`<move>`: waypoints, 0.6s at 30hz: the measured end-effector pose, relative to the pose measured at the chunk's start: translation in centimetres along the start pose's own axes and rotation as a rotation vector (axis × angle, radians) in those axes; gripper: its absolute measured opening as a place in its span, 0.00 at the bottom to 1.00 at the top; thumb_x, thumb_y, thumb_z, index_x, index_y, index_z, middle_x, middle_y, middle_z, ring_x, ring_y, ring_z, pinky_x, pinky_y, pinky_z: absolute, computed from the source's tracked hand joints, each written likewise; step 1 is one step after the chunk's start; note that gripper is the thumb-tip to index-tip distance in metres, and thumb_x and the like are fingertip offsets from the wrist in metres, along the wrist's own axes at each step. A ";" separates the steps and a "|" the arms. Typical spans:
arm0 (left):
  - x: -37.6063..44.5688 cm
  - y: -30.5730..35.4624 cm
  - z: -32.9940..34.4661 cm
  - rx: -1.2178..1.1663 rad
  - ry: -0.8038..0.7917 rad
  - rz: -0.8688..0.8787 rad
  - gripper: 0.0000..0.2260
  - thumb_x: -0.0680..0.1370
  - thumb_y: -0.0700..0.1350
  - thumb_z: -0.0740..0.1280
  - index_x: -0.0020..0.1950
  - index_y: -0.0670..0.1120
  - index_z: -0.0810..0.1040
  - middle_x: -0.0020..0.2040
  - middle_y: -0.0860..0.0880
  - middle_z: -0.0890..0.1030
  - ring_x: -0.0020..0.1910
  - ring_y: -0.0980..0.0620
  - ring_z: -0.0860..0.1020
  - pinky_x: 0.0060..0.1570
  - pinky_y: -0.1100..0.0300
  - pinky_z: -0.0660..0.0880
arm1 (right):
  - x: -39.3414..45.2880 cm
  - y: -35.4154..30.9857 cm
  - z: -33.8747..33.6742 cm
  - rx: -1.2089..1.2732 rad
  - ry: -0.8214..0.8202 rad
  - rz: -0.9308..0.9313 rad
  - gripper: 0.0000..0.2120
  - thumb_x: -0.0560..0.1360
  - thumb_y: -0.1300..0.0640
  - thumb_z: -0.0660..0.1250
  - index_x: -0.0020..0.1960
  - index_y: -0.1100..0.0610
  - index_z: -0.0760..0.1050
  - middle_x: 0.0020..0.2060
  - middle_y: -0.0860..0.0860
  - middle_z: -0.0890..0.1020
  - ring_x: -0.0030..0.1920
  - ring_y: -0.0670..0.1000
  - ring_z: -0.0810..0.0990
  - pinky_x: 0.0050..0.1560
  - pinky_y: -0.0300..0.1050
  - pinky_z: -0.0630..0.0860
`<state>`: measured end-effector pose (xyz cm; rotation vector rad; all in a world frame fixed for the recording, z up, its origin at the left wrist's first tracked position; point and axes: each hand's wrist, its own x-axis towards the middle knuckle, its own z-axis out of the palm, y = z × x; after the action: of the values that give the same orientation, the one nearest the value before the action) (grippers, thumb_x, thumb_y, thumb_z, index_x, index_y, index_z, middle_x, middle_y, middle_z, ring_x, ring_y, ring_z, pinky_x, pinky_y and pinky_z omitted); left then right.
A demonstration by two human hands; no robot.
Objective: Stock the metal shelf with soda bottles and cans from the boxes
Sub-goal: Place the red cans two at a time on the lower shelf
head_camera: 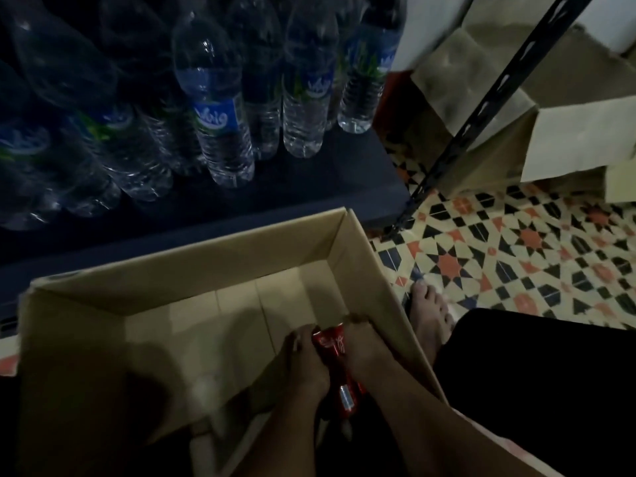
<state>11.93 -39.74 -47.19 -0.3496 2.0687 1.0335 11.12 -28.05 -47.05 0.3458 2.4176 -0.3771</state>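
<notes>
An open cardboard box [337,242] stands on the floor in front of a dark metal shelf [292,187]. Inside its near right corner, both my hands hold red soda cans [330,342]. My left hand [304,359] grips them from the left, my right hand [364,349] from the right. How many cans there are is hard to tell; a second red can [346,399] shows lower down between my wrists. The rest of the box bottom looks bare. Several clear water bottles [220,108] with blue labels stand on the shelf.
The shelf's black slotted upright [481,118] slants to the floor at right. Behind it sit more open cardboard boxes [578,139]. The floor [516,249] is patterned tile. My bare foot [430,315] and dark-clothed knee [537,380] are right of the box.
</notes>
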 end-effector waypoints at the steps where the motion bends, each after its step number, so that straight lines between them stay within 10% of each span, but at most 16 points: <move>1: 0.3 -0.2 0.2 -0.021 0.000 0.032 0.22 0.86 0.47 0.60 0.79 0.57 0.63 0.74 0.46 0.72 0.66 0.45 0.75 0.57 0.58 0.72 | 0.2 0.1 0.5 -0.052 -0.018 0.021 0.22 0.83 0.49 0.61 0.72 0.59 0.68 0.68 0.58 0.74 0.69 0.58 0.71 0.73 0.49 0.64; 11: 2.3 -3.0 0.3 -0.307 -0.067 0.105 0.32 0.70 0.20 0.69 0.70 0.43 0.71 0.58 0.42 0.80 0.47 0.56 0.78 0.37 0.72 0.75 | 0.3 1.0 1.6 0.000 -0.045 -0.100 0.22 0.79 0.53 0.65 0.71 0.58 0.68 0.62 0.55 0.75 0.68 0.62 0.73 0.67 0.49 0.69; 18: 0.8 -2.6 -1.7 -0.439 -0.060 0.213 0.31 0.74 0.28 0.72 0.66 0.59 0.74 0.64 0.52 0.79 0.61 0.53 0.79 0.55 0.49 0.81 | -2.2 1.6 0.3 0.425 0.134 0.022 0.31 0.76 0.61 0.72 0.74 0.54 0.63 0.65 0.54 0.77 0.64 0.56 0.79 0.58 0.33 0.72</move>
<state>11.92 -42.59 -48.56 -0.3150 1.8413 1.6127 13.45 -27.02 -46.18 0.5987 2.4470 -0.8869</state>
